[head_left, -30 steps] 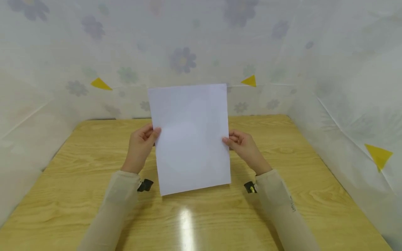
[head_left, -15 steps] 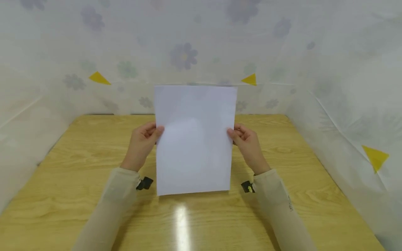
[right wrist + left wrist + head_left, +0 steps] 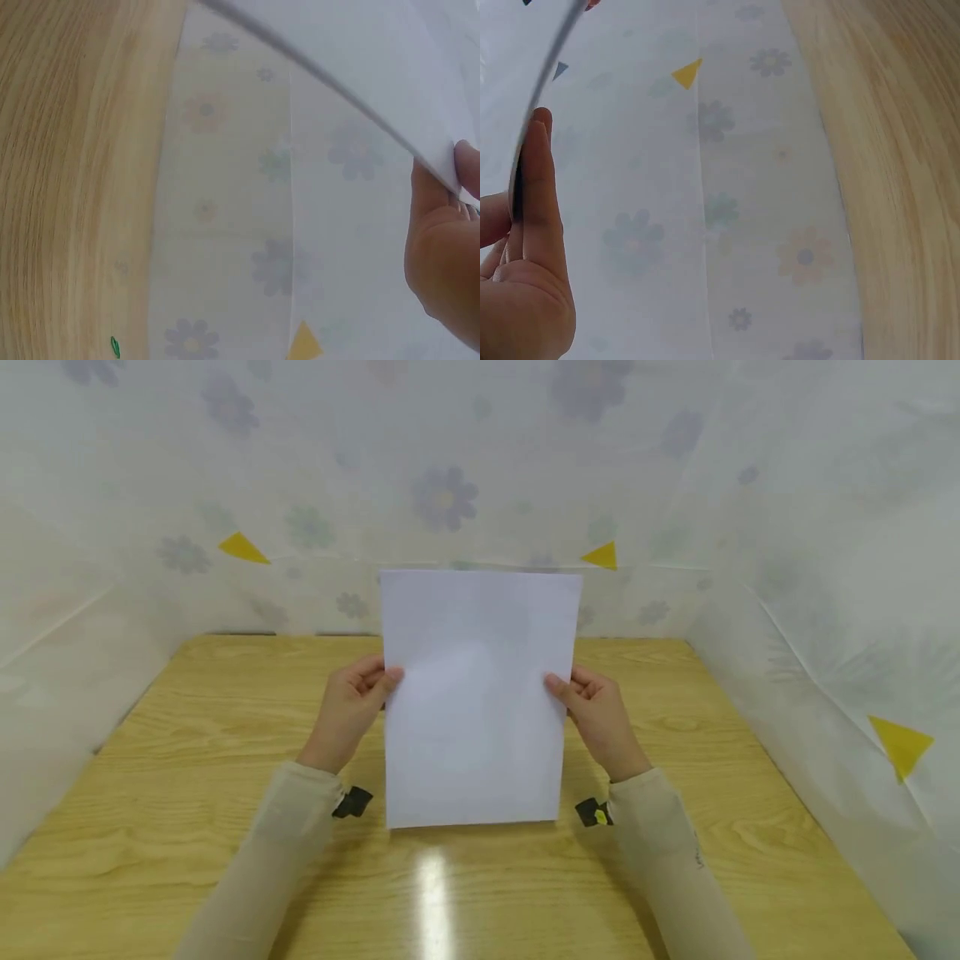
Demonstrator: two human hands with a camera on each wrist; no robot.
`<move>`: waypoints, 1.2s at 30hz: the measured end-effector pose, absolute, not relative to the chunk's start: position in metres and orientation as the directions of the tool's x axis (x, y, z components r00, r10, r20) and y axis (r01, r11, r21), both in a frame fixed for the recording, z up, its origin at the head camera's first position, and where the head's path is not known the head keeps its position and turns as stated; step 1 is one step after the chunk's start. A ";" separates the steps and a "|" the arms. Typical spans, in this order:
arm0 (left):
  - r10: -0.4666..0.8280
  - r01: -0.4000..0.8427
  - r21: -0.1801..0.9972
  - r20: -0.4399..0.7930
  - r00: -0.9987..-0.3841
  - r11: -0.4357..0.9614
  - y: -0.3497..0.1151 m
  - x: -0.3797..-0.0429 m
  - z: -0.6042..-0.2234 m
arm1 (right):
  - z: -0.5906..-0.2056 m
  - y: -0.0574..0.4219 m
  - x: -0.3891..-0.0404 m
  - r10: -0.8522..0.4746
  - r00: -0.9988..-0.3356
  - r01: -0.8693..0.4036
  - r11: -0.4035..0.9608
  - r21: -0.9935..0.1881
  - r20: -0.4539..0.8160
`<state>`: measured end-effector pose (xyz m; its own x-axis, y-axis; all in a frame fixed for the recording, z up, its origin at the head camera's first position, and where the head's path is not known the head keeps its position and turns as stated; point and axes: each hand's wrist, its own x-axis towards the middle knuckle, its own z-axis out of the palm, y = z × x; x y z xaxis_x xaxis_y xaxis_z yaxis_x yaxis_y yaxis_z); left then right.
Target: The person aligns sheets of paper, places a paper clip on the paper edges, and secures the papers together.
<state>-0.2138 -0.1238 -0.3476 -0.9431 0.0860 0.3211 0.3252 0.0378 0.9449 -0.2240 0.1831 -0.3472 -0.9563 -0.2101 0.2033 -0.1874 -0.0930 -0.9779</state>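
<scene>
A blank stack of white paper (image 3: 476,710) is held upright over the table, its long sides vertical. My left hand (image 3: 347,710) pinches its left edge about midway, thumb on the near face and fingers behind. On the opposite edge my right hand (image 3: 597,714) grips it the same way. In the left wrist view the paper (image 3: 546,71) is seen edge-on, with a dark strip between it and the fingers. The right wrist view shows the paper's edge (image 3: 330,81) running down to the thumb and fingers, thicker than one sheet.
The wooden table (image 3: 225,718) lies beneath, ringed by flowered white curtains (image 3: 442,435) at the back and sides. Yellow triangles (image 3: 900,745) mark the curtains. A small green loop (image 3: 115,346) lies on the table in the right wrist view.
The paper has turned from a slight tilt to nearly level and shifted a little to the right. Both hands have kept their grip and moved slightly right with it.
</scene>
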 end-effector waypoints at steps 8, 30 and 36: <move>0.085 0.375 0.926 0.371 -0.925 0.036 -0.120 -0.213 -0.346 | -0.346 0.183 -0.223 -0.164 -0.960 -0.215 -0.086 -0.973 0.227; 0.030 0.316 0.947 0.318 -0.948 -0.056 -0.121 -0.211 -0.343 | -0.350 0.178 -0.221 -0.263 -0.937 -0.212 -0.093 -0.973 0.230; 0.018 0.329 0.942 0.331 -0.943 -0.067 -0.121 -0.210 -0.343 | -0.349 0.178 -0.222 -0.265 -0.937 -0.220 -0.066 -0.973 0.230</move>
<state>-0.2103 -0.1215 -0.3430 -0.9434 0.0182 0.3311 0.3293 -0.0670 0.9419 -0.2219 0.1777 -0.3494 -0.9366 -0.2645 0.2300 -0.2202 -0.0663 -0.9732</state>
